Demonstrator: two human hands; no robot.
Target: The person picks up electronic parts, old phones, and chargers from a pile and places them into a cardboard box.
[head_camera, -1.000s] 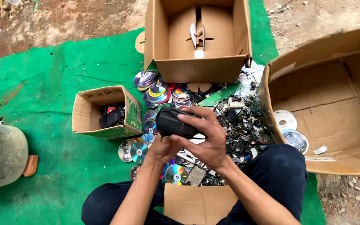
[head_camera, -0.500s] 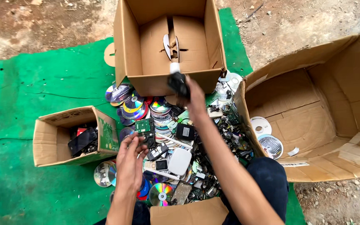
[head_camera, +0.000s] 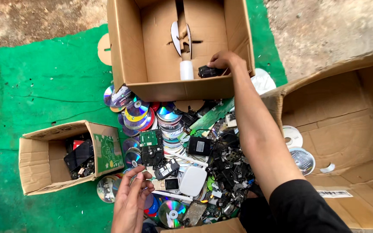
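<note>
My right hand (head_camera: 226, 61) reaches into the large open cardboard box (head_camera: 126, 56) at the top and rests on a small black device (head_camera: 207, 71) lying on the box floor, fingers curled over it. A white cylinder (head_camera: 187, 70) stands next to it. My left hand (head_camera: 131, 202) hovers open, palm up, over the near edge of a heap of discs and electronic scrap (head_camera: 173, 146), close to a small phone (head_camera: 168, 184) and a white rounded box (head_camera: 193, 181).
A small cardboard box (head_camera: 35, 159) with dark gadgets lies at the left on the green mat (head_camera: 35, 95). A big flattened box (head_camera: 346, 125) at the right holds two discs (head_camera: 296, 149). A green circuit board (head_camera: 208, 116) lies in the heap. Bare ground borders the mat.
My right hand carried the black device from in front of me up into the large box and set it on the floor there. My left hand let go and dropped toward the heap.
</note>
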